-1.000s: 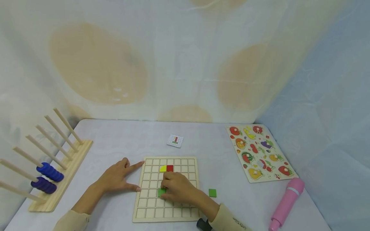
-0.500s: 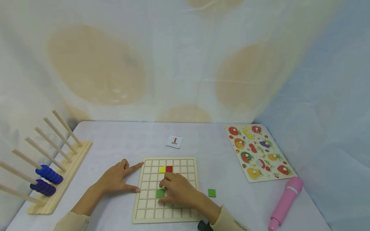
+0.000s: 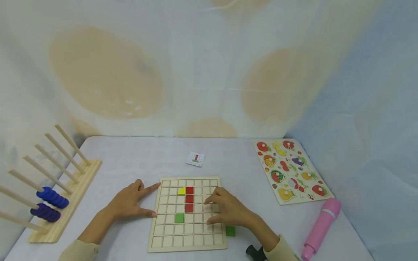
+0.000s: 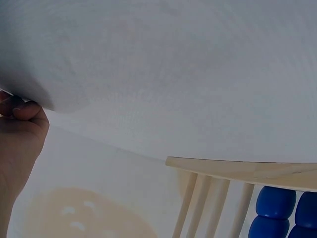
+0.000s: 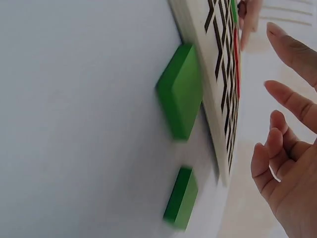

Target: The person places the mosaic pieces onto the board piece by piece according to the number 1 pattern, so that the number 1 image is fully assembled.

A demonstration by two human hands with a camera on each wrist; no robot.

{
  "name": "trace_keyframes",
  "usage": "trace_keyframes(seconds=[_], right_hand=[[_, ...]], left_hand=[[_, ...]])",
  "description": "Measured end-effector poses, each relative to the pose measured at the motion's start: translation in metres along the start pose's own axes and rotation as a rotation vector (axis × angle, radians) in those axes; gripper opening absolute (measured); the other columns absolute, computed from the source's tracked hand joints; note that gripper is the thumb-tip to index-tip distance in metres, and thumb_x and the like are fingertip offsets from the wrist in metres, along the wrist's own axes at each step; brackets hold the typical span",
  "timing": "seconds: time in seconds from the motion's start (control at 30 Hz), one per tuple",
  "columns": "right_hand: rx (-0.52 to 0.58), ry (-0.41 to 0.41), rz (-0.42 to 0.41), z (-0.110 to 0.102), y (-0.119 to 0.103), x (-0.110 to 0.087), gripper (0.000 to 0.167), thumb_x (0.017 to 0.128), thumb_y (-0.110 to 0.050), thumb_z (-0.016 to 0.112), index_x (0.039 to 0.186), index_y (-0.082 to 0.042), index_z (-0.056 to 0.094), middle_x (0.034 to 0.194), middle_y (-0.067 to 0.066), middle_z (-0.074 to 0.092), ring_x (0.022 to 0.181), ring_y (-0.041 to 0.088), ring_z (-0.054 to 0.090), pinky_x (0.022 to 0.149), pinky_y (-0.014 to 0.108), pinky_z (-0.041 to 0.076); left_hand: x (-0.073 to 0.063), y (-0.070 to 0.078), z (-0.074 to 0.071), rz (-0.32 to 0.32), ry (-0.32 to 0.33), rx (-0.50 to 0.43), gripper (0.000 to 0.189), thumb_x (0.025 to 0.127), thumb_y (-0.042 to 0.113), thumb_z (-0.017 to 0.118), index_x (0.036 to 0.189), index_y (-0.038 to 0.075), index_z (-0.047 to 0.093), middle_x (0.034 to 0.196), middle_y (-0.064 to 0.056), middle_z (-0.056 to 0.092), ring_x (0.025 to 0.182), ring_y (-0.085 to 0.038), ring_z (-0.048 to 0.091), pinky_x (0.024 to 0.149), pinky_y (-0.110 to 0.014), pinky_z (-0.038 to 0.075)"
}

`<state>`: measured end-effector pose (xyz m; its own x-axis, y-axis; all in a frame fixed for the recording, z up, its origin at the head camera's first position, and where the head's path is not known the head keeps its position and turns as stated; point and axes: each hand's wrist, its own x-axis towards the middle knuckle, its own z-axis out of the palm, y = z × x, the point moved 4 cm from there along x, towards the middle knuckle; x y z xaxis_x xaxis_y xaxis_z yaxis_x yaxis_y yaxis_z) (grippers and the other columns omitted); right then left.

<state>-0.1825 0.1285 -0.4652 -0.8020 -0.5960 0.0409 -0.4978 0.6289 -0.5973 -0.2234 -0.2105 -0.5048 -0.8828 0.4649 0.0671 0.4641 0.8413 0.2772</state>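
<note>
A wooden grid board [image 3: 187, 249] lies flat on the table. On it sit a small yellow piece [image 3: 181, 191], a column of red tiles [image 3: 189, 199] and a green tile [image 3: 179, 218] to their lower left. My left hand [image 3: 130, 202] rests at the board's left edge, index finger and thumb spread straight against it. Over the right side of the board is my right hand [image 3: 230, 211], its fingers apart with nothing between them. Two loose green tiles show by the board's edge in the right wrist view, a nearer one [image 5: 182, 94] and another [image 5: 181, 198].
A small pattern card [image 3: 195, 159] lies beyond the board. To the left stands a wooden peg rack [image 3: 70, 203] with blue beads [image 3: 52, 197]. A fruit puzzle board [image 3: 290, 172] and a pink microphone-shaped toy [image 3: 322, 226] lie at the right.
My right hand has moved right from the middle of the board, uncovering red tiles below the top one. Its fingers have spread. My left hand keeps its place at the board's edge.
</note>
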Motion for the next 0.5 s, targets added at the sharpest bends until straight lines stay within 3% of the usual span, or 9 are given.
trace_keyframes(seconds=[0.5], right_hand=[[0.080, 0.080, 0.103, -0.019, 0.036, -0.045, 0.047, 0.073, -0.034, 0.088, 0.113, -0.016, 0.072, 0.098, -0.001, 0.053, 0.095, 0.017, 0.049, 0.084, 0.030, 0.046]], left_hand=[[0.001, -0.004, 0.005, -0.011, 0.001, -0.009, 0.103, 0.060, 0.089, 0.064, 0.148, 0.039, 0.046, 0.090, 0.004, 0.034, 0.071, -0.009, 0.033, 0.059, -0.023, 0.029]])
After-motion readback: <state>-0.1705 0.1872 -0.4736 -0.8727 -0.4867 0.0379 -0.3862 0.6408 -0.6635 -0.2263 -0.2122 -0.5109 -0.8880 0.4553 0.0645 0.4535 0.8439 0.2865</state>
